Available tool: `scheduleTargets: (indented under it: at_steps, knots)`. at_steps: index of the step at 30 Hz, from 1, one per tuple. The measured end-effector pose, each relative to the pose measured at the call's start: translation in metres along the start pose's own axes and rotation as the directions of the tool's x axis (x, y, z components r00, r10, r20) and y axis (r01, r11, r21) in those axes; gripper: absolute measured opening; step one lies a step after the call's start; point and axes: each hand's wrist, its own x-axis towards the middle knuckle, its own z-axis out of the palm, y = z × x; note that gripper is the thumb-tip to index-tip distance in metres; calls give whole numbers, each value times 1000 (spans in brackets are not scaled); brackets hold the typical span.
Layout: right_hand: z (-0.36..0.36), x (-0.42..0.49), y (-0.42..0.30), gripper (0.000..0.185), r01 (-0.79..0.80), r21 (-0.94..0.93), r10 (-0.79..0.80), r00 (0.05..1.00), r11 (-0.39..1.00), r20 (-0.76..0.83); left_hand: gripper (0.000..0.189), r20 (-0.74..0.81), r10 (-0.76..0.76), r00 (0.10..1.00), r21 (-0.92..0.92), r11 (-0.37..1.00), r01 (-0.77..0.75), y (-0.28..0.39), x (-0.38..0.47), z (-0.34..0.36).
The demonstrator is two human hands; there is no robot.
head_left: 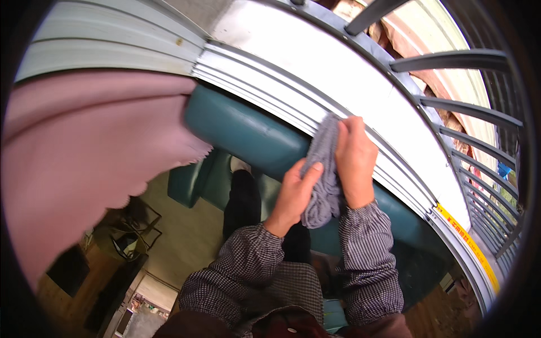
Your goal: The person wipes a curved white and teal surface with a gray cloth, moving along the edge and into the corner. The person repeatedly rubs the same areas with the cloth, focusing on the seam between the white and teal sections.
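A bunched grey cloth (pixel 322 181) hangs between my two hands, above the edge of the window track. My left hand (pixel 296 196) grips its near side, with the thumb lying on top of the cloth. Around the upper right part of the cloth, the fingers of my right hand (pixel 356 158) are curled. Just beyond the hands runs the white sliding-window track (pixel 270 91) with its parallel grooves. Below the cloth is the green padded back of a sofa (pixel 249 129).
A pink curtain (pixel 84 143) with a scalloped edge hangs at the left. Dark metal window bars (pixel 469 105) stand past the white sill (pixel 338 63). A yellow sticker (pixel 469 245) with writing lies along the frame. A waste bin (pixel 129 245) stands on the floor at lower left.
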Motion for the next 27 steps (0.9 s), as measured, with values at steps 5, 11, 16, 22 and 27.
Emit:
scheduleTargets:
  at_steps: [5,11,16,22,27]
  knots:
    - [58,49,-77,12,84,38,-86,994,996,70,29,-81,188,979,25,982,-186,80,8,-35]
    - [115,89,-140,8,203,62,-207,975,977,78,33,-165,301,939,24,953,-302,139,19,-60]
    - [146,103,-170,12,194,89,-192,981,977,-21,34,-216,348,912,97,937,-334,167,27,-76]
    - [137,110,-159,11,273,332,-300,953,903,32,34,-146,356,923,57,935,-351,167,21,-78]
    - [133,102,-163,11,89,170,-106,990,981,90,35,-154,357,921,86,934,-347,165,22,-76]
